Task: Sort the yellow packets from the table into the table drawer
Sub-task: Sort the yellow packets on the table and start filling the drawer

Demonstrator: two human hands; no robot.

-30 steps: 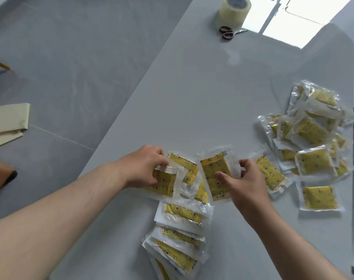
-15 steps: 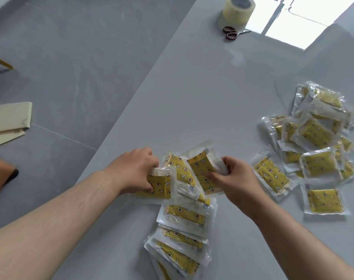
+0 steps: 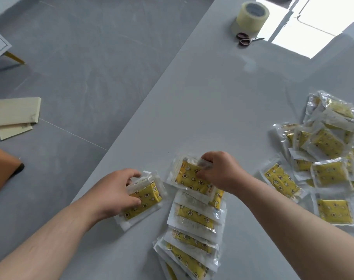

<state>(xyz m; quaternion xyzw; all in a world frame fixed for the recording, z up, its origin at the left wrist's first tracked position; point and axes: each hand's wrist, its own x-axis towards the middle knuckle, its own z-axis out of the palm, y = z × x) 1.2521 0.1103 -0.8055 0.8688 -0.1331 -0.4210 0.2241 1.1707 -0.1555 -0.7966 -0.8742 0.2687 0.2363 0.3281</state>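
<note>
The left hand point(image 3: 115, 190) grips a yellow packet point(image 3: 145, 199) at 7 o'clock on the table point(image 3: 212, 98); the right hand point(image 3: 218, 172) pinches a second packet point(image 3: 189, 177) atop the row point(image 3: 192, 235) at 6. A loose pile point(image 3: 329, 150) lies at 3, tape roll point(image 3: 252, 15) and scissors point(image 3: 246, 39) at 12.

Lower centre, the left hand point(image 3: 115, 194) grips one yellow packet point(image 3: 144, 199) — the right hand point(image 3: 220, 171) pinches another point(image 3: 189, 178) atop an overlapping row point(image 3: 192, 235). A loose pile point(image 3: 329, 142) lies at right on the grey table point(image 3: 202, 98).
</note>
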